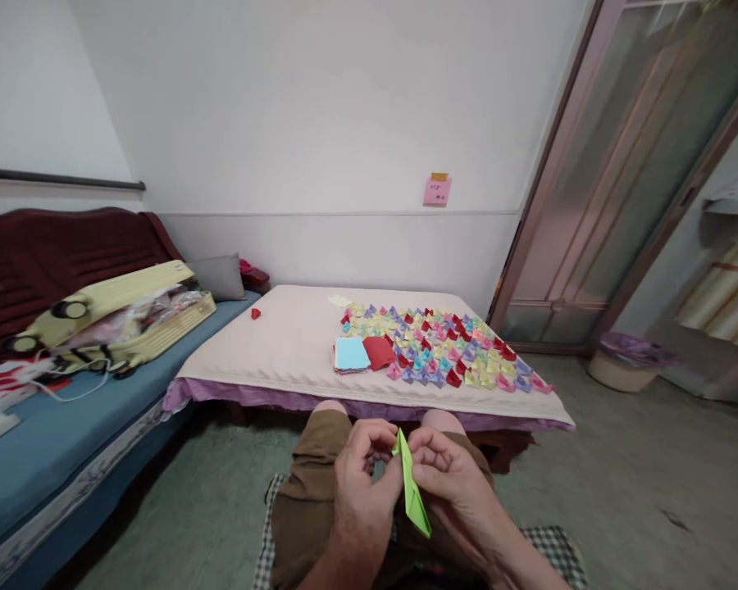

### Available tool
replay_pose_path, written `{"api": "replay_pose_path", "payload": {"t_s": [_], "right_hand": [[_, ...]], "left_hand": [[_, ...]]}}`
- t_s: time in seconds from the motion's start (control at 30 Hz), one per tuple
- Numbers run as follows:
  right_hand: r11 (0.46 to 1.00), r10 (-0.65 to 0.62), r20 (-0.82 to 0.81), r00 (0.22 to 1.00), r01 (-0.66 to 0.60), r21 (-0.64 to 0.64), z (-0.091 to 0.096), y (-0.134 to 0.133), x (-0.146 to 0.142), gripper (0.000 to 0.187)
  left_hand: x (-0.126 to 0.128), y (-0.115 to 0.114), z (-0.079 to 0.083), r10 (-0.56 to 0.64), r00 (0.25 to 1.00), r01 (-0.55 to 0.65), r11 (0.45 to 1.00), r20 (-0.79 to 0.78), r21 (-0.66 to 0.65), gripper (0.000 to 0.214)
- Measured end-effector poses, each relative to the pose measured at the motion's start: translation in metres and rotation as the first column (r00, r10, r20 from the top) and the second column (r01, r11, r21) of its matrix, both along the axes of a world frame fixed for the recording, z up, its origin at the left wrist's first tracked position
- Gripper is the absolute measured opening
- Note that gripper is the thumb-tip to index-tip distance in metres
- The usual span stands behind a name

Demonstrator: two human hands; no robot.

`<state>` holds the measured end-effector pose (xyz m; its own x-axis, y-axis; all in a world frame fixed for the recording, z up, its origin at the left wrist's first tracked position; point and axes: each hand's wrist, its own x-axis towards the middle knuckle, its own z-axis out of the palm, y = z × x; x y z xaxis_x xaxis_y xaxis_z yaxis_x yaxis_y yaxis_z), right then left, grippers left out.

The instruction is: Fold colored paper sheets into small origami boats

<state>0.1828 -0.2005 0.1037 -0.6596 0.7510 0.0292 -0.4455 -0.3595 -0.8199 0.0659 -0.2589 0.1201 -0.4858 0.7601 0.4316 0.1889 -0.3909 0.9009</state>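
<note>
A folded piece of bright green paper (413, 496) is held above my lap, long and narrow with a pointed top. My left hand (369, 479) pinches it from the left with thumb and fingers. From the right, my right hand (448, 471) grips its edge, fingers curled. Beyond my knees, a stack of square papers (351, 354) with light blue on top lies on the cloth-covered table, a red paper (379, 352) beside it. To their right are rows of small folded paper pieces (443, 344) in red, yellow, purple, pink and blue.
The table (271, 352) wears a cream cloth with a purple edge. A small red item (256, 314) lies at its left. On the left stands a bench (98, 377) with an open yellow suitcase (153, 336). A bin (624, 365) sits by the door (566, 246); a pink note (436, 192) hangs on the wall.
</note>
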Motion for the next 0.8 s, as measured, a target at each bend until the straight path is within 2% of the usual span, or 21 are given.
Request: {"api": "replay_pose_path", "payload": {"t_s": [0.13, 0.27, 0.33, 0.4, 0.47, 0.53, 0.63, 0.8], "right_hand": [[1.000, 0.014, -0.027, 1.000, -0.014, -0.008, -0.002, 0.000, -0.002, 0.028], [1.000, 0.012, -0.054, 0.998, -0.013, -0.021, -0.001, 0.001, -0.001, 0.026], [0.999, 0.027, -0.066, 0.997, -0.029, -0.035, 0.000, 0.001, -0.001, 0.025], [0.998, 0.051, -0.072, 0.996, -0.054, -0.041, 0.000, 0.002, -0.001, 0.025], [0.997, 0.069, -0.070, 0.995, -0.072, -0.040, -0.001, 0.002, -0.001, 0.026], [0.996, 0.074, -0.061, 0.995, -0.076, -0.039, -0.003, 0.002, 0.000, 0.026], [0.996, 0.079, -0.048, 0.996, -0.081, -0.036, -0.006, 0.002, 0.000, 0.027], [0.994, 0.093, -0.050, 0.994, -0.095, -0.047, -0.005, 0.002, 0.001, 0.027]], "left_hand": [[-0.001, -0.001, 0.000, 0.122, 0.973, -0.099, 0.988, -0.198, 0.122, 0.012], [0.000, -0.004, 0.004, 0.130, 0.961, -0.105, 0.988, -0.243, 0.114, 0.013], [0.000, -0.007, 0.008, 0.106, 0.978, -0.094, 0.993, -0.178, 0.074, 0.008], [-0.002, -0.008, 0.011, 0.068, 0.997, -0.069, 0.998, -0.044, -0.006, 0.006], [-0.005, -0.007, 0.014, 0.003, 0.996, 0.008, 0.993, 0.091, -0.115, 0.011], [-0.010, -0.005, 0.014, -0.086, 0.984, 0.116, 0.974, 0.155, -0.196, 0.017], [-0.014, -0.001, 0.014, -0.186, 0.976, 0.210, 0.948, 0.117, -0.241, 0.025], [-0.012, -0.002, 0.015, -0.198, 0.980, 0.186, 0.957, -0.034, -0.221, 0.020]]}}
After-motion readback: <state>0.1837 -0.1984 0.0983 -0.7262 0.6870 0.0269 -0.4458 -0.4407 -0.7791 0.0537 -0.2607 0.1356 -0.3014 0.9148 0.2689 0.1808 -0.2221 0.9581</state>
